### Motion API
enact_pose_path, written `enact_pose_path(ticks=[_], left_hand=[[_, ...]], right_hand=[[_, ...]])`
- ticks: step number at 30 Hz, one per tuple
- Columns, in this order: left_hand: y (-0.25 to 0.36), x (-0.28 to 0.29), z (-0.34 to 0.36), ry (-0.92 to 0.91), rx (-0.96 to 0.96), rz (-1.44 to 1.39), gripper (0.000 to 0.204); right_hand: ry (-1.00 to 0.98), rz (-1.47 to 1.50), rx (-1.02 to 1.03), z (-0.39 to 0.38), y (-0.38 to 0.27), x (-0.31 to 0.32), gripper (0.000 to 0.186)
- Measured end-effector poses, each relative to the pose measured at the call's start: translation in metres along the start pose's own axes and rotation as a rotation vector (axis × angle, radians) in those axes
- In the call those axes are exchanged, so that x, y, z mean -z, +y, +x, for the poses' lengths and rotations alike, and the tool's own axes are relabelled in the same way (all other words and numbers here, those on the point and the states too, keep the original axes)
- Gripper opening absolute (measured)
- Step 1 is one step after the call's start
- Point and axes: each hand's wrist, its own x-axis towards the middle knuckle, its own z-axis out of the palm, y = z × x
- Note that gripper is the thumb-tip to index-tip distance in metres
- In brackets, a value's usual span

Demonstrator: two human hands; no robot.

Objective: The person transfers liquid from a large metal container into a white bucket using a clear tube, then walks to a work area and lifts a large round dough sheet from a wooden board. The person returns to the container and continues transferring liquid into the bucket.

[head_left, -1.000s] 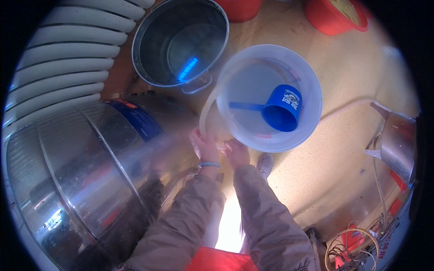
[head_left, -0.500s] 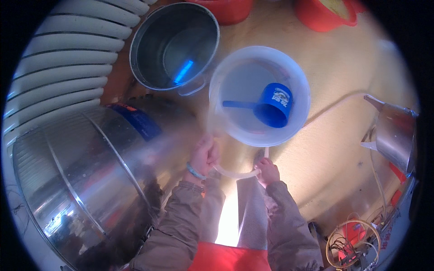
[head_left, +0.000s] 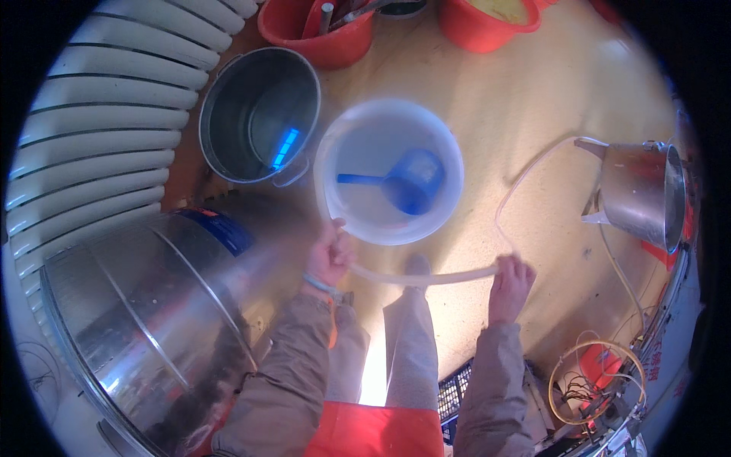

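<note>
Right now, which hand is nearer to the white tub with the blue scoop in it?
Left. The left hand is close by the near-left edge of the white tub; the right hand is farther off, out to its near right.

Tan floor (head_left: 563, 99), streaked with light

The floor is tan and slightly spotted, with pale bands of light that grow brightest toward the lower middle. Near its centre stands a round, whitish tub (head_left: 381, 233). Just beside that, to the upper left, sits a deep grey metal pot (head_left: 228, 103) with a side handle. Farther back, one red basin (head_left: 327, 53) stands just behind the pot, and a second red basin (head_left: 481, 39) sits to the right of it, well apart. A shoe (head_left: 416, 263) rests just below the tub. A pale hose (head_left: 500, 215) curves over the right part; whether it touches the surface there cannot be told.
</note>
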Motion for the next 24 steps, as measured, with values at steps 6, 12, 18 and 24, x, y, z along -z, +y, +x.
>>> enact_pose_path(ticks=[6,12,18,24], left_hand=[[-0.024,0.013,0.001,0.120,-0.034,-0.027,0.023],[-0.034,0.046,0.016,-0.054,-0.076,-0.027,0.019],[-0.026,0.052,0.015,0.134,-0.036,0.028,0.015],[-0.016,0.040,0.018,0.266,0.013,0.241,0.018]], right_hand=[[0.274,0.230,0.174,0.147,-0.031,-0.027,0.024],[-0.115,0.557,0.103,0.190,-0.081,-0.079,0.033],[-0.287,0.432,0.098,0.176,-0.069,-0.109,0.036],[-0.471,1.015,-0.293,0.172,-0.046,-0.121,0.042]])
